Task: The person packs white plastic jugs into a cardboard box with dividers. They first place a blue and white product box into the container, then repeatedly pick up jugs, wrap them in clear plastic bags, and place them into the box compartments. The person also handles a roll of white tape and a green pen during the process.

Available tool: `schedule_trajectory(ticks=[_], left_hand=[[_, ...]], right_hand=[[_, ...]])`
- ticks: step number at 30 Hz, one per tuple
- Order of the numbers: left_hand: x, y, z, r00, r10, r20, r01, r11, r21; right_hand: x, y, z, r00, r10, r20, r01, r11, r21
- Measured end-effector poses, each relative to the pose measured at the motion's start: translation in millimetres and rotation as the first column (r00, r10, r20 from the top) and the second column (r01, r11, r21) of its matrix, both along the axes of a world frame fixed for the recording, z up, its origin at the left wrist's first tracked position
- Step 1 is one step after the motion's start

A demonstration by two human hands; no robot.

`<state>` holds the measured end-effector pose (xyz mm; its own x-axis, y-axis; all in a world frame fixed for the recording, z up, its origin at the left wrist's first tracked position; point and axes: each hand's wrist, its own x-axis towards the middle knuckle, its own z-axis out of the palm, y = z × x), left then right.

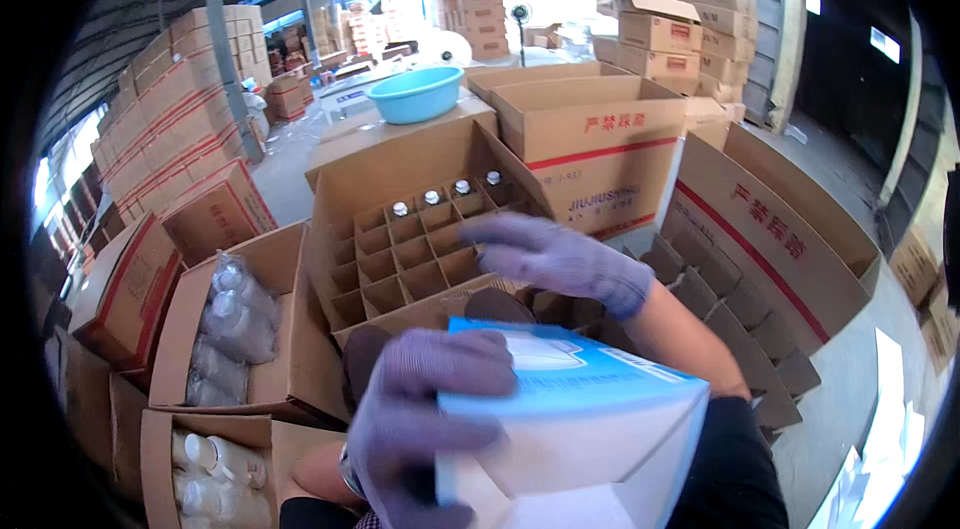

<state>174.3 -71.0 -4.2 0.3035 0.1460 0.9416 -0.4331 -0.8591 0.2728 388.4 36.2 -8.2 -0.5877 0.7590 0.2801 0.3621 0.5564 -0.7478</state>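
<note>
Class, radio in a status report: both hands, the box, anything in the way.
Left hand grips blue-and-white box. Right hand open, stretched over divided carton. Four bottles in its back row. Nothing blocking.

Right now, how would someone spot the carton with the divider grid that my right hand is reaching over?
Find the blue basin resting on cartons. Just below it stands an open carton under the gloved right hand. Unlike its neighbours, its cardboard grid holds one back row of capped bottles.
</note>
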Motion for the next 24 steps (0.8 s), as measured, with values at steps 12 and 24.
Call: schedule_trajectory(ticks=[12, 24], left_hand=[[7.8, 67.3, -56.5, 0.718, 0.667, -0.199, -0.641, 0.745, 0.182], [40.1, 126.7, -144.3, 0.734, 0.358, -0.577, -0.506, 0.855, -0.113]], right_hand=[[239.0, -142.0, 69.5, 0.775, -0.631, 0.040, 0.630, 0.776, 0.037], [159.1, -316.4, -101.2, 0.338, -0.030, 0.941, 0.872, 0.387, -0.301]])
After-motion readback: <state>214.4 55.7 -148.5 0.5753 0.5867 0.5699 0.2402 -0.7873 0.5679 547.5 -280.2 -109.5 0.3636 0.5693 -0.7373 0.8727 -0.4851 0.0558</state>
